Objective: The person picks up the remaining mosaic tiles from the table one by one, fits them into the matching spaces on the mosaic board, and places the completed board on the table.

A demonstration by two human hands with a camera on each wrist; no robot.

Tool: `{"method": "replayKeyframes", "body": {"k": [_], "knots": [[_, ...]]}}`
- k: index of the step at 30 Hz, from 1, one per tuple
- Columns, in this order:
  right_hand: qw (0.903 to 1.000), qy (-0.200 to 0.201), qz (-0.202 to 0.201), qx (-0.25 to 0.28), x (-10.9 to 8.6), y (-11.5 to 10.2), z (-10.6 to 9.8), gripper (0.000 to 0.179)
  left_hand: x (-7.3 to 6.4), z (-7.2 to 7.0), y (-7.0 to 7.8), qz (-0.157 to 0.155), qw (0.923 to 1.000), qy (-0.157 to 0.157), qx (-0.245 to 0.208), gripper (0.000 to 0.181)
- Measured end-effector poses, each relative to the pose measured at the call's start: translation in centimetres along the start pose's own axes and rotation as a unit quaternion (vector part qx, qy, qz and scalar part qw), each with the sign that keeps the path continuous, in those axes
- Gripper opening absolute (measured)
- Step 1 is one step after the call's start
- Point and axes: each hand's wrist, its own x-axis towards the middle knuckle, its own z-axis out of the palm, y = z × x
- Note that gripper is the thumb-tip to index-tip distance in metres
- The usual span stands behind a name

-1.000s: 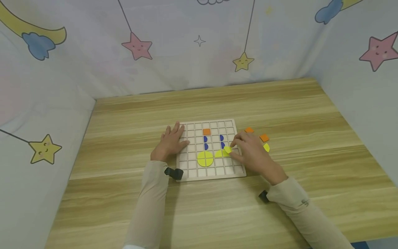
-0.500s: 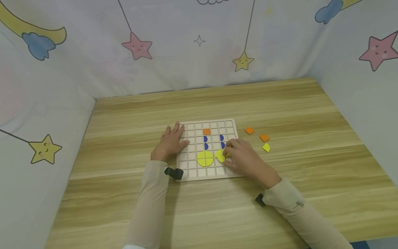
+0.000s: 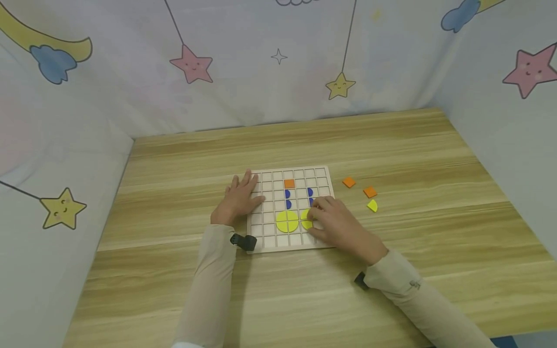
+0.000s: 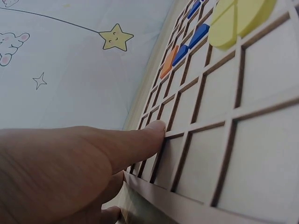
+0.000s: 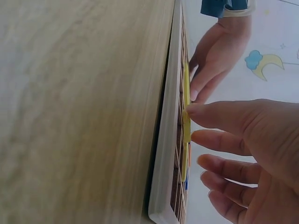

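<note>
At far left, on pale cloth [image 3: 143, 87], a yellow moon [image 3: 65, 46] behind a blue cloud [image 3: 53, 63], and nearer, a yellow star [image 3: 64, 209]. Next, over the wooden table [image 3: 391, 145], a tan left sleeve [image 3: 213, 275] with a black camera [image 3: 244, 241] at the cuff. Then the left hand [image 3: 237, 200], fingers straight and spread, gripping nothing, laid on the left edge of the gridded board [image 3: 296, 240]; in the left wrist view, thumb tip against a bar of the grid. Right of that, on the board, a full yellow circle [image 3: 284, 218] in four parts on the near side, with two blue pieces [image 3: 287, 194] beyond and an orange square [image 3: 289, 183] farthest. Further right, two more blue pieces [image 3: 310, 192], and nearer, just right of the circle, a yellow piece [image 3: 306, 224] at board level, pinched between thumb and fingertips of the right hand [image 3: 337, 222]. Well to the right, on the table, two loose orange squares [image 3: 370, 192] and, nearer, a loose yellow wedge [image 3: 372, 206]. Near right, a tan right sleeve [image 3: 428, 304]; far right, on the cloth, a pink star [image 3: 529, 70].
</note>
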Motion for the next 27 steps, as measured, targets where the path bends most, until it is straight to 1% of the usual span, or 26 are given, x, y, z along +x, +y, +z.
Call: {"method": "replayKeyframes", "body": {"k": [7, 14, 27], "knots": [[0.9999, -0.004, 0.008, -0.009, 0.37, -0.46, 0.40, 0.020, 0.06, 0.06, -0.02, 0.000, 1.0000, 0.000, 0.002, 0.071], [0.9996, 0.005, 0.007, -0.025, 0.53, -0.59, 0.64, 0.019, 0.13, 0.14, -0.09, -0.003, 1.0000, -0.001, 0.001, 0.071], [0.9990, 0.008, 0.013, -0.041, 0.60, -0.88, 0.64, 0.020, 0.14, 0.07, -0.21, 0.005, 1.0000, -0.002, 0.003, 0.071]]}}
